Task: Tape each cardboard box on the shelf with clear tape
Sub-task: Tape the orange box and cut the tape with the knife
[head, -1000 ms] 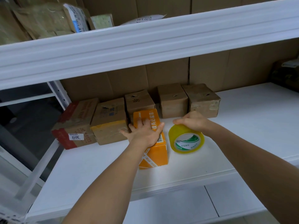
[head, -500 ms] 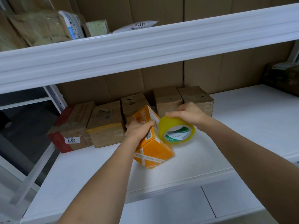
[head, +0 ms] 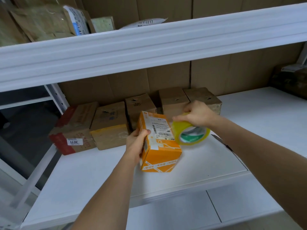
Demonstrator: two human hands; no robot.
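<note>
Mid-taping on the shelf (head: 216,163): left hand (head: 135,143) gripped the orange box (head: 159,146), right hand (head: 197,114) gripped the tape roll (head: 189,133) beside its label, strand probably needing pulling across.

We count one orange box (head: 160,143) at the centre of the frame and five brown cardboard boxes (head: 109,126) in a row behind it (the leftmost carries red tape). One roll of tape (head: 191,133) shows right of centre. Two hands appear: a left hand (head: 137,143) and a right hand (head: 197,113). Two white shelves (head: 257,117) cross the frame.
</note>
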